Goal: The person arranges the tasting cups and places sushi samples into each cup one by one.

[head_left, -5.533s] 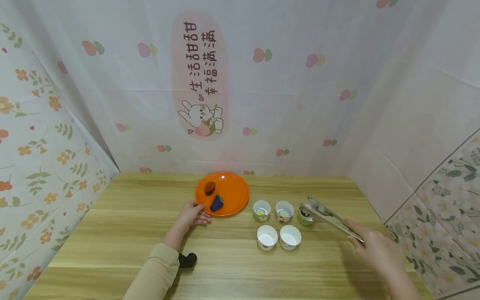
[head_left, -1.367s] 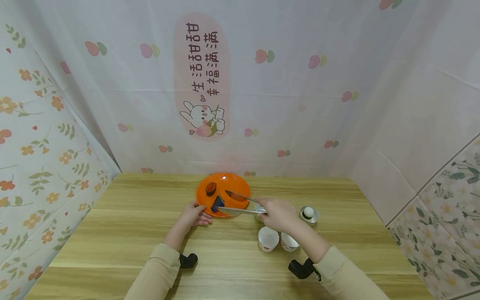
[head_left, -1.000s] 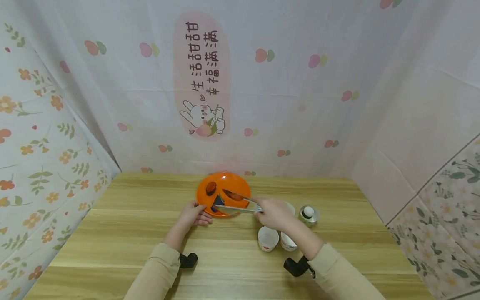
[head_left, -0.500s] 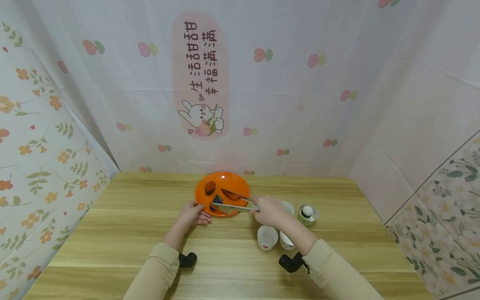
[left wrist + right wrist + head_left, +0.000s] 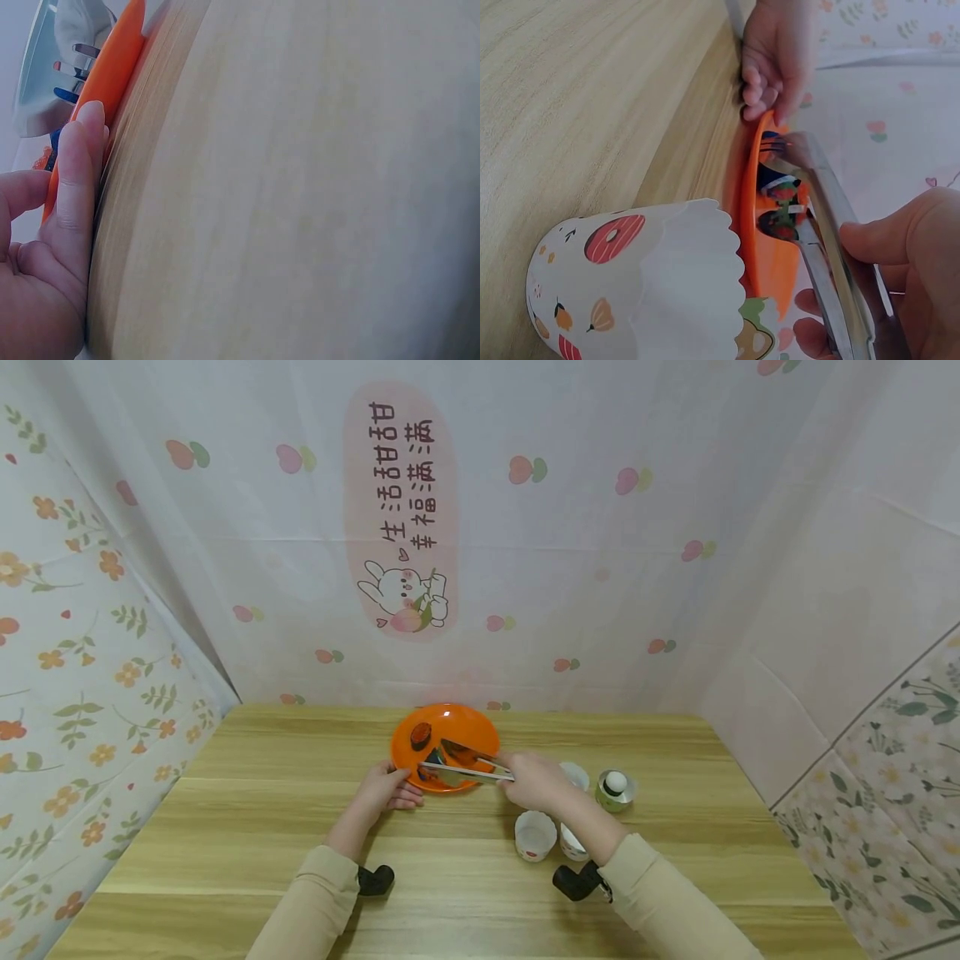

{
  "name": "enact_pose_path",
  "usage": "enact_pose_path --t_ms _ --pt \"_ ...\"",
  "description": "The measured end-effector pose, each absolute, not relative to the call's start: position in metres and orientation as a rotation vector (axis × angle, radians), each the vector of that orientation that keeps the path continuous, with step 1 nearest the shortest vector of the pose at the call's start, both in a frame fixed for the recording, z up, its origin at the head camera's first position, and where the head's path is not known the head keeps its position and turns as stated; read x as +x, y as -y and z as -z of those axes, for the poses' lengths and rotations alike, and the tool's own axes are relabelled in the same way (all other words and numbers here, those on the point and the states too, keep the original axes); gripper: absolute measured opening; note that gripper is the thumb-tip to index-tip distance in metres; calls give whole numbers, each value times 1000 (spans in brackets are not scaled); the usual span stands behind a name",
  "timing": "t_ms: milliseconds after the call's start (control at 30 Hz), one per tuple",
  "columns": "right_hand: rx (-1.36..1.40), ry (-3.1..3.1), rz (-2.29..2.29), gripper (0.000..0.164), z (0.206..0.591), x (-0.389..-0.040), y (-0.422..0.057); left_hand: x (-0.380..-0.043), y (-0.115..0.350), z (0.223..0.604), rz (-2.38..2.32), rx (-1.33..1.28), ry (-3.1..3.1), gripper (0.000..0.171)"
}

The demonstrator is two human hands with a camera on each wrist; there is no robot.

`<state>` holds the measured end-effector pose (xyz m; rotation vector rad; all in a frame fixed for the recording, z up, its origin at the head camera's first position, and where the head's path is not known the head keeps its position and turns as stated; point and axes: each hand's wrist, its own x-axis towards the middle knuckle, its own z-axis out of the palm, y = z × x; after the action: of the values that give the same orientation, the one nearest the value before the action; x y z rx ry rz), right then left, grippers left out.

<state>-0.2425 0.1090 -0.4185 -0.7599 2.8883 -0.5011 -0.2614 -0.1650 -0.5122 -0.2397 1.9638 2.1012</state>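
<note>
My left hand (image 5: pixel 384 789) pinches the near-left rim of an orange plate (image 5: pixel 471 727), thumb on top and fingers beneath. A red-topped toy sushi piece (image 5: pixel 421 736) sits towards the plate's left side. Metal tongs (image 5: pixel 840 210) are in my right hand (image 5: pixel 536 781), reaching leftward over the plate. Between their arms lies a second toy sushi piece (image 5: pixel 781 187), dark blue with a colourful top. One tip is fork-like, as the left wrist view shows. Whether both tips press the piece is hard to tell.
Right of the plate stand paper cups: a near white one (image 5: pixel 535 839), others partly behind my right arm, and a green one (image 5: pixel 612 803) holding a white ball-shaped piece with a dark band (image 5: pixel 615 782). Patterned cloth (image 5: pixel 570 568) hangs behind the wooden table (image 5: pixel 300 827).
Earlier, the tongs were at the green cup on the right. They moved left over the plate, and their arms have drawn closer around the dark blue sushi piece. My left hand stayed put.
</note>
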Motion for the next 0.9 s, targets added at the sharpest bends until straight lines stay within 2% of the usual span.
enact_pose_path --t_ms 900 --pt "-927 -2971 454 43 422 -234 -105 -260 165 510 -2118 -217 -1955 27"
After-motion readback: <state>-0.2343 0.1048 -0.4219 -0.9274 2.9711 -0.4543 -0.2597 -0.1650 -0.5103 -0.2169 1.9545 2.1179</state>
